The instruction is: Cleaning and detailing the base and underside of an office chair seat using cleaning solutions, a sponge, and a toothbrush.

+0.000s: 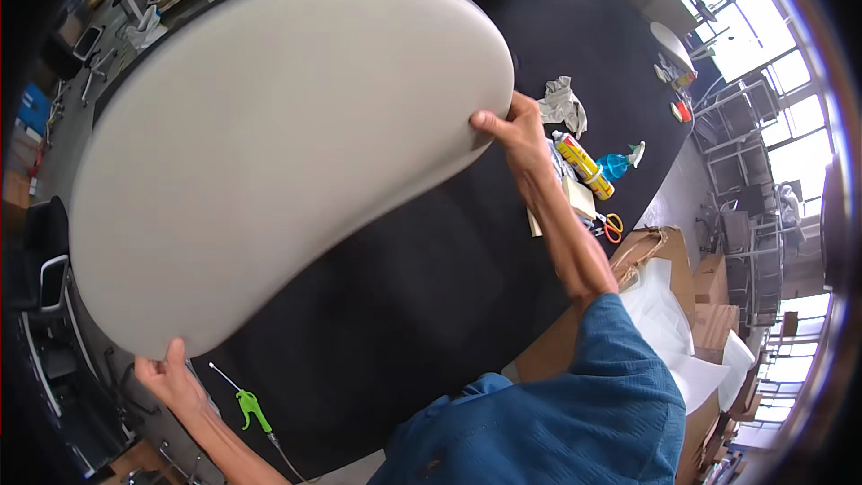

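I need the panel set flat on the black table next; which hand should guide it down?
Probably the right hand: it grips the grey panel's edge over the black table. The left hand holds the near corner off the table's edge, by the green air gun.

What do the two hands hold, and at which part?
Both grip one large grey rounded panel by its edge: the left hand at its near end, the right hand at its right rim.
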Tool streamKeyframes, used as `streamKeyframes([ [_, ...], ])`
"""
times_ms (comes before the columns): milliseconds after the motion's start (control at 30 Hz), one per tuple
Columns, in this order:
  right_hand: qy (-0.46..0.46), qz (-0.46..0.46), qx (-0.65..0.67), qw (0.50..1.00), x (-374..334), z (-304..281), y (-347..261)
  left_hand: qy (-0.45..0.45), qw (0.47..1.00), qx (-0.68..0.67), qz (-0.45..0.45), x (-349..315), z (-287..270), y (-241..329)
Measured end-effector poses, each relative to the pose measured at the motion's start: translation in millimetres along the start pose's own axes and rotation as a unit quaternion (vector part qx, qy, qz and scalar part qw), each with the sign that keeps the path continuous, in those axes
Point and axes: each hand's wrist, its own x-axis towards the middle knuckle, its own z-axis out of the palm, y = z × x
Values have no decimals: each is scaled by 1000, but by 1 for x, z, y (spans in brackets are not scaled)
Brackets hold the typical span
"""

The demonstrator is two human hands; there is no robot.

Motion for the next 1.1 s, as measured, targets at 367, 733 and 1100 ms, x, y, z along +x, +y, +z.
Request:
streamKeyframes([
  [367, 15, -106, 121, 987, -167, 11, 48, -63, 935, 213, 275, -115, 87, 91],
  [733, 215, 289, 357, 862, -336, 22, 91, -129, 870, 329, 345, -271, 95, -18],
  [1100, -4, 409, 291, 865, -503, 76, 155, -181, 820, 487, 240, -373, 106, -132],
])
